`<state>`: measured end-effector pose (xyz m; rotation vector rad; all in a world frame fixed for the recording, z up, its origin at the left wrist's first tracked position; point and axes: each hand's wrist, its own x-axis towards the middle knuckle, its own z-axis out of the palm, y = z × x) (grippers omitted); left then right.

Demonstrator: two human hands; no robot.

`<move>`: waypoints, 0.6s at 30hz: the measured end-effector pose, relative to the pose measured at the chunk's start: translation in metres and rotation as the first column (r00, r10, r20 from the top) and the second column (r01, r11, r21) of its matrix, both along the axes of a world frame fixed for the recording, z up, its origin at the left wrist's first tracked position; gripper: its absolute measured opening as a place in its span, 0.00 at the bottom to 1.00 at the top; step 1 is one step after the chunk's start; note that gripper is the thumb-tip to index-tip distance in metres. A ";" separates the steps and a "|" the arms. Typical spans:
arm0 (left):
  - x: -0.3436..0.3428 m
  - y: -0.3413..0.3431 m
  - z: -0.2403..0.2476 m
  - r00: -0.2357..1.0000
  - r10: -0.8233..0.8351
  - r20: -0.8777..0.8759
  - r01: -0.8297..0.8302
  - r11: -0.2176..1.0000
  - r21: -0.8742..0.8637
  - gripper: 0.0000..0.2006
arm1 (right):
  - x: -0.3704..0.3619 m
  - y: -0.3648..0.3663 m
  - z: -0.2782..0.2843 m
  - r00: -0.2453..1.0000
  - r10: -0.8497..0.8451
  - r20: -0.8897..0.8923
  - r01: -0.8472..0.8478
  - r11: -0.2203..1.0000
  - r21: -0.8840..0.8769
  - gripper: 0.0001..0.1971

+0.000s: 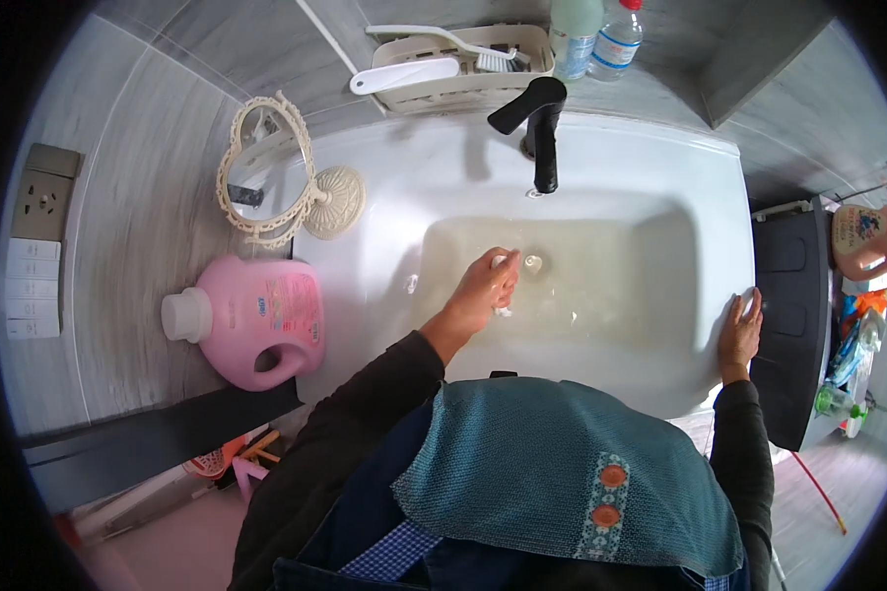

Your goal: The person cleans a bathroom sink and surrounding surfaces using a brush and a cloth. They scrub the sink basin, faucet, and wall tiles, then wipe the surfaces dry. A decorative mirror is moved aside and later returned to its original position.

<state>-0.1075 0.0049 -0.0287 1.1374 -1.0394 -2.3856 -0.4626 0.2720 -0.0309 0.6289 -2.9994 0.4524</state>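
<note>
My left hand (486, 287) is closed over the left part of a white washbasin (394, 207) that holds cloudy water (601, 286). Bits of something white show above and below its fingers; the fist hides the rest, so I cannot tell its kind. Just right of the fist, a round pale drain plug (533, 263) shows through the water. My right hand (740, 333) rests on the basin's right edge, its fingers stretched out along the rim. A black faucet (544, 133) stands at the back, its spout over the basin.
Left of the basin are a pink jug (263, 320) with a white cap and an ornate cream mirror (266, 172). Behind the faucet sit a tray (434, 96) with brushes and two bottles (616, 41). A dark cabinet (790, 315) stands on the right, with another jug (865, 239) beyond it.
</note>
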 end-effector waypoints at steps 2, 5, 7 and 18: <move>0.008 0.001 0.003 0.998 -0.032 -0.060 0.024 0.992 -0.122 0.12 | 0.001 -0.002 0.002 0.999 -0.020 0.026 0.021 1.000 -0.014 0.26; 0.021 -0.004 -0.005 0.993 -0.087 -0.081 0.072 0.983 -0.171 0.24 | 0.002 -0.003 0.003 0.999 -0.025 0.027 0.025 1.000 0.004 0.26; 0.023 -0.004 0.001 0.988 -0.154 0.010 0.150 0.941 -0.304 0.23 | 0.003 -0.003 0.005 0.999 -0.031 0.036 0.031 0.999 0.013 0.27; 0.030 -0.003 -0.023 0.990 0.122 0.074 -0.108 0.980 -0.168 0.10 | 0.004 -0.006 0.006 0.998 -0.051 0.039 0.050 0.999 0.018 0.26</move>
